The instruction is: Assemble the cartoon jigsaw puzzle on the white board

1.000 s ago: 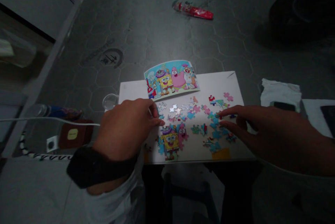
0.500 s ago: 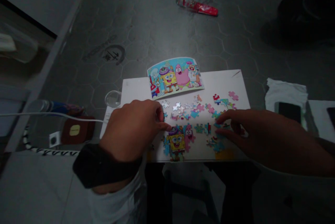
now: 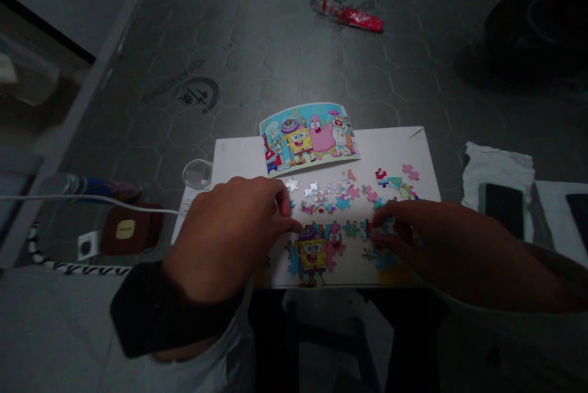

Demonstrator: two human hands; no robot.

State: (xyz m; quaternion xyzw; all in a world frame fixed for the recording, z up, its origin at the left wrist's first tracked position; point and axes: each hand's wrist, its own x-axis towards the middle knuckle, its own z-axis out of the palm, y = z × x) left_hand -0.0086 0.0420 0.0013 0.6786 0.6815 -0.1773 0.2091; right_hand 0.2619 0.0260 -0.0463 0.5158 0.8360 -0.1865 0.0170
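one joined puzzle patch [image 3: 315, 249] stands upright

Hidden and cut-off parts at the puzzle board

The left hand [image 3: 229, 234] covers the white board's [image 3: 390, 148] left part and hides its own fingers' tips; the right hand [image 3: 441, 246] conceals pieces beneath it; both forearms run off the frame, and loose pieces [image 3: 342, 194] are too small to read.

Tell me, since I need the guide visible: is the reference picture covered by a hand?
No, the reference picture lies uncovered beyond both hands.
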